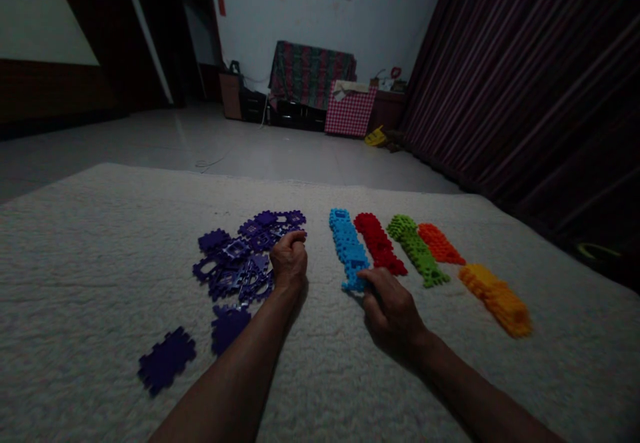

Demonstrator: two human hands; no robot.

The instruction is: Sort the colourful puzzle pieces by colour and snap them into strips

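A loose heap of purple puzzle tiles (235,260) lies on a cream carpet (90,256). My left hand (289,260) rests at the heap's right edge, fingers curled over tiles; whether it grips one I cannot tell. To the right lie rows of stacked tiles: blue (347,243), red (379,242), green (415,246), orange (440,243) and yellow-orange (495,296). My right hand (393,310) touches the near end of the blue row with its fingertips. Two single purple tiles (167,358) lie closer to me, at the left.
Beyond the carpet is bare pale floor (200,136). A dark striped curtain (525,83) runs along the right side. At the far wall stand a covered bench (310,76) and a pink checked box (350,111).
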